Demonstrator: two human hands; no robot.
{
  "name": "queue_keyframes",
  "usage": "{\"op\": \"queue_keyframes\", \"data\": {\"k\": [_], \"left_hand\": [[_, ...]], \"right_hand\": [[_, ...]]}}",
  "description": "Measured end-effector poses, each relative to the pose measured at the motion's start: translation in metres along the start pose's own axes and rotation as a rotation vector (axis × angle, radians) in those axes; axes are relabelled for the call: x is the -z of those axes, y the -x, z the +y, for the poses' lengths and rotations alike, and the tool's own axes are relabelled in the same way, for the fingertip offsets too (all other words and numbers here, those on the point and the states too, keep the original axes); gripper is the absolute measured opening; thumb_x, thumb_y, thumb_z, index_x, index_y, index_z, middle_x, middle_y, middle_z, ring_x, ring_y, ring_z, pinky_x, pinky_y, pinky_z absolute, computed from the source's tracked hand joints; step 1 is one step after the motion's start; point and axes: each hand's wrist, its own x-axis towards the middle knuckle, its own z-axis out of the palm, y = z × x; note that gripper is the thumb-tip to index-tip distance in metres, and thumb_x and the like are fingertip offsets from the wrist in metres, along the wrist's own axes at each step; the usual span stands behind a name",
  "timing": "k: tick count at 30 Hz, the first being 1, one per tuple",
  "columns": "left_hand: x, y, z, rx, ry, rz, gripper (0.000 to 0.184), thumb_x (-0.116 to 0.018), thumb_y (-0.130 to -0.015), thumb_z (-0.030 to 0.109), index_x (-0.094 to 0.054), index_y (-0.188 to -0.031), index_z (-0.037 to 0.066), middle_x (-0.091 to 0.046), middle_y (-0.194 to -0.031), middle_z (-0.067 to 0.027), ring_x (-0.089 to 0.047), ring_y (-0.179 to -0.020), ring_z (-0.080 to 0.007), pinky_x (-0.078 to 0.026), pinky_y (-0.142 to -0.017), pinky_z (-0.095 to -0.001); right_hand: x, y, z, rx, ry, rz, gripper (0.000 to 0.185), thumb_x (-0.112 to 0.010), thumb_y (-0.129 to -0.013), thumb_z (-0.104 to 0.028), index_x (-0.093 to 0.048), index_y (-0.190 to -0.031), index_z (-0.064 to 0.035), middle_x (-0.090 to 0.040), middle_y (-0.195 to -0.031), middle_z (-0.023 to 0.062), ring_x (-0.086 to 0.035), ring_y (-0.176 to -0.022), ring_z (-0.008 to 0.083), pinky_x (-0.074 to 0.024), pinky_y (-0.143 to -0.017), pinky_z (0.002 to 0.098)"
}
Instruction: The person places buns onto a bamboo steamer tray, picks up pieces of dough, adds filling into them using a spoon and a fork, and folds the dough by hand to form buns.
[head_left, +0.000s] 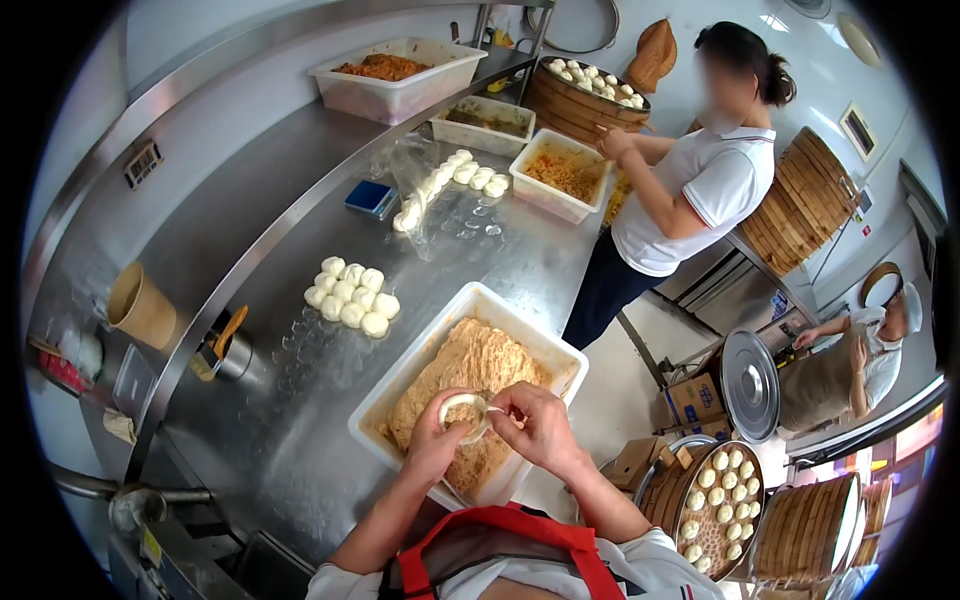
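Observation:
My left hand (436,438) cups a round dough wrapper (462,401), its pale rim standing up in a ring. Inside the ring some filling seems to show, partly covered by fingers. On the wrapper's right edge my right hand (538,428) is closed, thumb and fingers pinching the dough. Both hands are above a white plastic tub (572,372) holding a large mound of light brown minced filling (465,350). Left of the tub, a block of small dough balls (352,296) sits on the steel table (440,270).
Farther back are more dough pieces (465,172), a blue scale (371,198) and a tub of orange filling (562,175). One co-worker (690,190) stands beyond the table, another person (845,360) farther right. A steamer with buns (722,505) stands low right; a metal cup (236,357) is left.

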Motion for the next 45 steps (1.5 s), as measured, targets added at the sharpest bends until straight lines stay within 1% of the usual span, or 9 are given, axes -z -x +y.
{"op": "queue_keyframes", "data": {"k": [8,9,13,20,29,32,39,42,45], "left_hand": [[0.013,0.004,0.005,0.195,0.189,-0.166,0.048,-0.054,-0.085,-0.001,-0.049,-0.132,0.001,-0.055,-0.124,-0.01,-0.055,-0.108,-0.0144,-0.047,-0.09,-0.0254],[0.012,0.004,0.005,0.181,0.104,-0.139,0.047,-0.055,-0.087,0.001,-0.048,-0.133,0.001,-0.055,-0.124,-0.0101,-0.055,-0.108,-0.0145,-0.047,-0.09,-0.0257],[0.015,0.002,-0.002,0.158,0.015,-0.154,0.046,-0.057,-0.091,0.006,-0.046,-0.136,0.001,-0.056,-0.125,-0.0099,-0.056,-0.109,-0.0145,-0.047,-0.091,-0.0261],[0.014,0.008,0.002,0.077,-0.205,-0.251,0.052,-0.059,-0.09,0.004,-0.042,-0.139,0.0,-0.056,-0.125,-0.0091,-0.055,-0.108,-0.0127,-0.047,-0.09,-0.0254],[0.011,0.008,0.019,0.129,-0.288,-0.332,0.045,-0.054,-0.089,0.002,-0.048,-0.134,-0.001,-0.06,-0.116,-0.0077,-0.058,-0.098,-0.0108,-0.048,-0.082,-0.0236],[0.011,0.01,0.016,0.159,-0.384,-0.336,0.045,-0.055,-0.087,0.004,-0.05,-0.132,-0.001,-0.061,-0.111,-0.0073,-0.058,-0.093,-0.01,-0.048,-0.079,-0.0235],[0.02,0.004,0.018,0.205,-0.578,-0.392,0.042,-0.057,-0.086,0.006,-0.054,-0.128,0.001,-0.064,-0.104,-0.0083,-0.059,-0.09,-0.009,-0.049,-0.076,-0.0239],[0.018,0.004,0.019,-0.055,-0.729,-0.421,0.047,-0.056,-0.088,0.007,-0.047,-0.134,0.001,-0.062,-0.11,-0.0113,-0.06,-0.095,-0.0125,-0.05,-0.078,-0.0253],[0.024,0.002,0.004,-0.011,-0.27,-0.377,0.056,-0.054,-0.088,0.006,-0.036,-0.141,0.002,-0.057,-0.119,-0.0135,-0.06,-0.102,-0.0175,-0.052,-0.081,-0.0293]], "right_hand": [[-0.01,0.003,0.018,-0.132,-0.128,-0.177,0.018,-0.071,-0.082,-0.016,-0.065,-0.093,-0.0032,-0.062,-0.077,0.0072,-0.057,-0.065,0.0146,-0.0473,-0.061,0.0292],[-0.007,0.004,0.012,-0.116,-0.09,-0.179,0.012,-0.067,-0.081,-0.013,-0.064,-0.088,-0.0029,-0.064,-0.079,0.0128,-0.063,-0.068,0.0265,-0.0499,-0.062,0.0351],[-0.003,0.004,0.0,0.137,0.06,-0.079,0.014,-0.068,-0.078,-0.013,-0.06,-0.085,-0.0031,-0.062,-0.077,0.0122,-0.062,-0.071,0.0319,-0.0496,-0.063,0.0385],[-0.002,0.007,0.009,-0.004,-0.03,-0.229,0.019,-0.068,-0.079,-0.017,-0.061,-0.089,-0.0027,-0.063,-0.083,0.0123,-0.062,-0.079,0.0319,-0.0493,-0.069,0.0396],[-0.001,0.011,-0.001,0.139,0.089,-0.027,0.013,-0.067,-0.08,-0.013,-0.063,-0.088,-0.0042,-0.062,-0.082,0.0129,-0.061,-0.078,0.0321,-0.0485,-0.07,0.0399],[-0.002,0.013,0.005,0.079,0.062,-0.2,0.014,-0.067,-0.077,-0.011,-0.061,-0.087,-0.0034,-0.062,-0.082,0.013,-0.062,-0.081,0.0324,-0.0493,-0.071,0.0405],[-0.007,0.016,0.001,0.162,0.128,-0.137,0.016,-0.068,-0.077,-0.013,-0.061,-0.089,-0.0049,-0.062,-0.083,0.0124,-0.061,-0.083,0.0325,-0.0488,-0.074,0.0417],[-0.006,0.011,-0.003,0.19,0.162,-0.083,0.015,-0.068,-0.076,-0.012,-0.062,-0.087,-0.0046,-0.062,-0.08,0.0121,-0.061,-0.081,0.0321,-0.0495,-0.073,0.0408],[-0.009,0.012,0.008,0.183,0.135,-0.113,0.014,-0.068,-0.077,-0.01,-0.062,-0.088,-0.0037,-0.062,-0.077,0.0126,-0.062,-0.077,0.0317,-0.0501,-0.07,0.0398]]}}
